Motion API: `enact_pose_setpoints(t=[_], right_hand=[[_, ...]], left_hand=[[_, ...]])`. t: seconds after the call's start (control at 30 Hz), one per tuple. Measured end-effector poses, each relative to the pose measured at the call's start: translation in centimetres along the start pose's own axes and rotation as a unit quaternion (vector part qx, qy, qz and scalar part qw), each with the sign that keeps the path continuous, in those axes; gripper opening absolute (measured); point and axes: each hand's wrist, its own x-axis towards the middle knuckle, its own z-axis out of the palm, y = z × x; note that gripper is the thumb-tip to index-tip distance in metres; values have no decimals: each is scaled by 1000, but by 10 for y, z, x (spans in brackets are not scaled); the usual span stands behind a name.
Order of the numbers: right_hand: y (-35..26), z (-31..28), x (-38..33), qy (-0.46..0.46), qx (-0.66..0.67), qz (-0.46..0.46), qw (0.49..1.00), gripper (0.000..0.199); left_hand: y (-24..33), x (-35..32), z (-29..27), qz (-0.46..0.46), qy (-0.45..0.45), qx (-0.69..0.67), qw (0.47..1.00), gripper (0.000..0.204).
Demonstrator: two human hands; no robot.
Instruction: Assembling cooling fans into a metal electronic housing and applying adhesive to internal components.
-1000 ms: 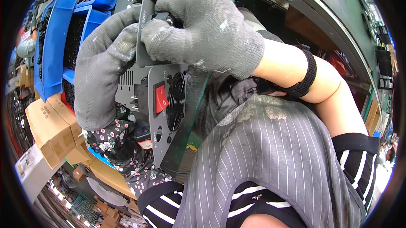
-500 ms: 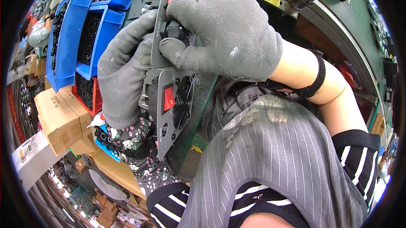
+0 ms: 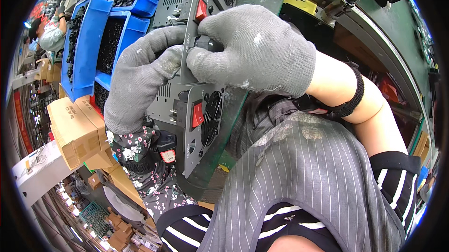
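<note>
My right hand (image 3: 257, 48), in a grey knit glove, pinches a black round fitting (image 3: 208, 44) between thumb and forefinger. The fitting sits at the face of a grey metal panel (image 3: 189, 72), below a red rocker switch (image 3: 200, 10). From the other side my left hand (image 3: 140, 76), gloved too, presses bent fingers and thumb against the panel behind the fitting; its fingertips are partly hidden. Nearer to me stands a second grey panel (image 3: 191, 142) with a red rocker switch (image 3: 197, 114), a round hole and a black fan grille (image 3: 212, 118).
Blue bins (image 3: 84, 83) of small black parts stand at left, beside cardboard boxes (image 3: 75, 128). More metal housings (image 3: 173, 4) with vents sit beyond my hands. A power screwdriver (image 3: 343, 2) with an orange cord lies at upper right. Another person (image 3: 51, 34) is far left.
The scene has shifted slightly right and down in view. My left hand has drawn away from the nearer panel, uncovering its vented housing. The right hand keeps its pinch on the fitting.
</note>
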Motion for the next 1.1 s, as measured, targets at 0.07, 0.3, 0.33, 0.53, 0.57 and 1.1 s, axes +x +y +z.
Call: enact_pose_setpoints(t=[0.07, 0.3, 0.33, 0.53, 0.57, 1.1], right_hand=[[-4, -1, 0, 6, 2, 6, 1000, 46], [-3, -2, -2, -21, -45, 9, 999, 42], [-2, -2, 0, -23, -50, 13, 998, 40], [-3, -2, -4, 0, 60, -6, 998, 31], [1, -8, -2, -2, 62, -6, 998, 31], [49, 9, -5, -36, 85, -40, 995, 39]], left_hand=[[2, -1, -3, 5, -20, -23, 1000, 40], [-14, -7, 14, 59, 22, -19, 998, 42], [-16, -5, 14, 81, 20, -11, 996, 43], [-19, -6, 18, 103, 54, 7, 993, 41], [-20, -6, 16, 104, 60, 5, 993, 39], [-66, -134, 19, -77, 321, 13, 944, 28]])
